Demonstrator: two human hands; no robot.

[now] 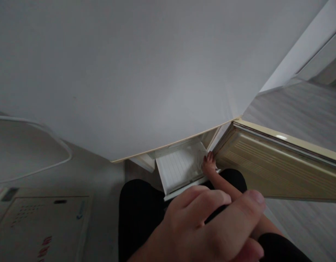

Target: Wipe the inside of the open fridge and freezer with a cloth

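We see the white tray point(177, 167) jutting from the cabinet opening, beside the open door point(277, 163). Our right hand point(209, 164) is at its right end, can't tell if gripping; left hand point(206, 222) apart, loosely curled, contents hidden.

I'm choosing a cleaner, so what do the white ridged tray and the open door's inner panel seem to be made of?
The white ridged tray: probably molded plastic, with a smooth, slightly glossy finish, judging by its even ridges and soft sheen. The door's inner panel: likely molded plastic too, yellowish with a dull sheen and long parallel ridges, though thin painted metal is possible.
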